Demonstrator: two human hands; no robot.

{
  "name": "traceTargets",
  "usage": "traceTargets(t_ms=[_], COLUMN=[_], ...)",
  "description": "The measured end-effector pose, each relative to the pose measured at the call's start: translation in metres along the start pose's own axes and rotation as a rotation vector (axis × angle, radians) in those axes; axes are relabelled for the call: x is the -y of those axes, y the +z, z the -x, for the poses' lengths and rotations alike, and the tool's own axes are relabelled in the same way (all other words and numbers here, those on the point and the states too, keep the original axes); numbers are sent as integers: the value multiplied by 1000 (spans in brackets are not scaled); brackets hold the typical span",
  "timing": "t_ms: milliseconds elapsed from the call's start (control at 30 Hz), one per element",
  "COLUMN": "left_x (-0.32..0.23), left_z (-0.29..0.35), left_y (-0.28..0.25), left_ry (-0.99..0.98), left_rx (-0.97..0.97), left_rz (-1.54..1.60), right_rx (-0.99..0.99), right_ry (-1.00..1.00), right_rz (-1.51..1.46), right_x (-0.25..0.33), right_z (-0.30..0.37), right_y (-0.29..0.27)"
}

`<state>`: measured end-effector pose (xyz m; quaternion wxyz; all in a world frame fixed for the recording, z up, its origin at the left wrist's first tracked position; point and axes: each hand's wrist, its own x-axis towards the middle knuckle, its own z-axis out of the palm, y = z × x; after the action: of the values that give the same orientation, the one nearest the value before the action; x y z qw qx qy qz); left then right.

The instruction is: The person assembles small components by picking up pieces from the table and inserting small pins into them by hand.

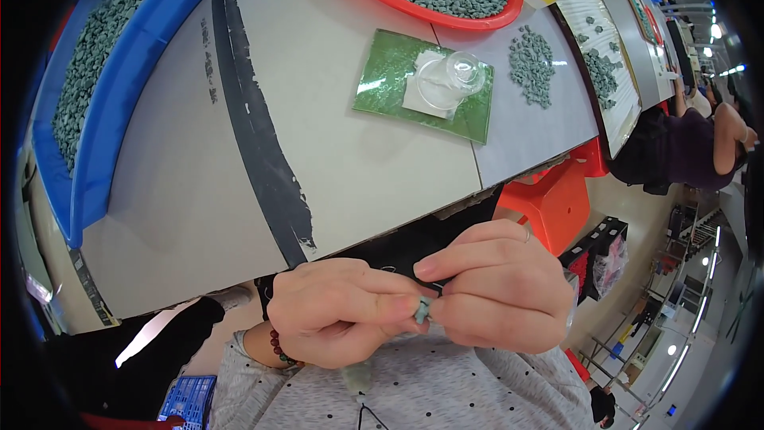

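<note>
Both my hands meet in front of my chest, just below the table's near edge. A small grey-green molded piece (422,310) sits at the fingertips between them. My left hand (338,310) is closed, its thumb and forefinger pinching the piece from the left. From the right, my right hand (501,291) grips the same piece with bent fingers. Its finer shape is mostly covered by fingertips. Farther off on the table, a clear round plastic dish (463,73) rests on a white pad (412,99) on a green glossy sheet (378,84).
A red basin (414,12) at the back and a blue tray (131,87) at left hold many similar pieces. A loose pile (532,66) lies right of the green sheet. Beyond stand a foil-lined tray (593,12), an orange stool (553,203) and a seated person (692,143).
</note>
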<state>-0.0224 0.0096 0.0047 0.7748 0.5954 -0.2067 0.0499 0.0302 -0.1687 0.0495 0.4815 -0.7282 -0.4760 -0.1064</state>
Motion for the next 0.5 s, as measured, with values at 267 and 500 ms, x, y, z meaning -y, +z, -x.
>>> traceTargets(t_ms=[267,500], left_x=[-2,-1], left_z=[2,-3], left_y=[8,12], left_ry=[-102,-167], left_rx=[-149,-140], left_rz=[61,406], right_rx=[122,0], right_ry=[8,71], right_rz=[66,-136], right_x=[2,-5], right_z=[-7,-1], right_y=[-10,-5])
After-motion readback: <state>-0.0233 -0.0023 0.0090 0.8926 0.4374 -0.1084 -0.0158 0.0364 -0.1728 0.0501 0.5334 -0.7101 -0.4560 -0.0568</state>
